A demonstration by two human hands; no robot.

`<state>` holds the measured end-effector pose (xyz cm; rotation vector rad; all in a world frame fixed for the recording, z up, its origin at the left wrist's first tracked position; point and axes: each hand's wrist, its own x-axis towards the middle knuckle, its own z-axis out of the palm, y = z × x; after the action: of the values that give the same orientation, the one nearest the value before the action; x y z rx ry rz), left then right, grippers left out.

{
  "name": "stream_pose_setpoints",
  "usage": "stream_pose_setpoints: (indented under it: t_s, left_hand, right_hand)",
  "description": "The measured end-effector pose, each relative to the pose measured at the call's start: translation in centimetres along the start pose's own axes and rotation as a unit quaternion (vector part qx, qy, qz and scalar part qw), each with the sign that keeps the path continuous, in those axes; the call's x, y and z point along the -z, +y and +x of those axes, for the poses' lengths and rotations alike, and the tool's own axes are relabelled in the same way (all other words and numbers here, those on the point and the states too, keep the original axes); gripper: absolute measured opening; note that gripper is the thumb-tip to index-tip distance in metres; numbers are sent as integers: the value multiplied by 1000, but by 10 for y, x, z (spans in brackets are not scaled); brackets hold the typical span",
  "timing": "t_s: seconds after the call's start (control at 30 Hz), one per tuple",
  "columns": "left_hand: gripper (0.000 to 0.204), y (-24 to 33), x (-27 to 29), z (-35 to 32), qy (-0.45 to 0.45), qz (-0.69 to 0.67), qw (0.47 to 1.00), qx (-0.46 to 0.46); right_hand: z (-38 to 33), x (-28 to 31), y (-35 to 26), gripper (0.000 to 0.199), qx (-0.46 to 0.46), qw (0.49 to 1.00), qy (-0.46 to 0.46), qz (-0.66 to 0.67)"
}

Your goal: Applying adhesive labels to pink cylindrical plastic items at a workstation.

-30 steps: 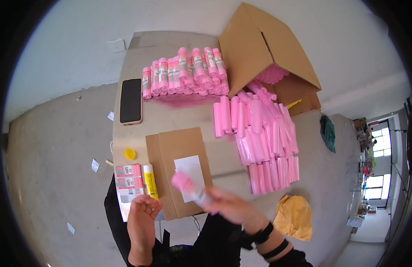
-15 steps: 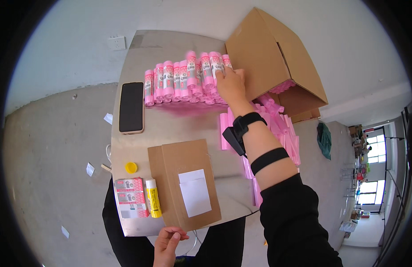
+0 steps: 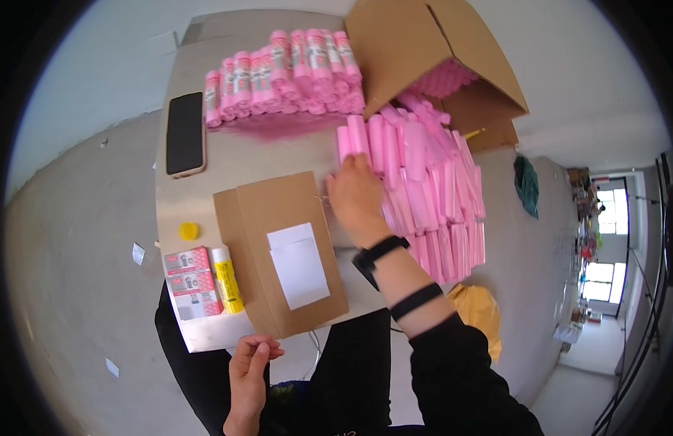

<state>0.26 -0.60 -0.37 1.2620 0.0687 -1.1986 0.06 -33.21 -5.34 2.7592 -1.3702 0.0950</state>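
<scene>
My right hand [image 3: 357,202] reaches over the table, its fingertips at the lower end of plain pink rolls [image 3: 358,134] on the left edge of a big stack. Those fingers are stretched out and a little blurred; nothing shows in their grasp. Low in the view, my left hand [image 3: 249,374] hovers just off the table's front edge, loosely bent and empty. Close to it lies a flat piece of brown cardboard [image 3: 307,291] with white paper slips [image 3: 298,272] on top. Farther back sits a row of pink rolls with printed labels [image 3: 260,76].
A large cardboard box [image 3: 402,54] lies on its side at the back right, pink rolls inside. On the left are a phone [image 3: 185,134], yellow cap [image 3: 189,231], glue stick [image 3: 227,280] and stacked label pieces [image 3: 193,283]. A yellow bag [image 3: 478,316] is beyond the table's right edge.
My right hand has left the labelled rolls and come nearer, to the plain pink rolls. The view has shifted, so the table sits higher and farther left. My left hand keeps its pose.
</scene>
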Motion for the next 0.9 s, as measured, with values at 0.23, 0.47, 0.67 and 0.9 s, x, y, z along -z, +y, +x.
stream_pose_setpoints:
  t_s: [0.23,0.47,0.67,0.9]
  left_hand:
    - [13,2,4,-10,35,29,999,-13]
    - [13,-7,3,-8,35,33,999,4]
    - [14,3,-4,-6,22,29,999,-3]
    - [23,21,-19,3,-21,27,999,-27]
  right_hand:
    - [24,-12,5,19,-62,998,-15,-18]
    - [5,-36,-6,18,-3,994,52,-94]
    - [-10,6,18,28,-73,967,-64,236]
    - [-129,94,-1,42,-89,652,-246,711]
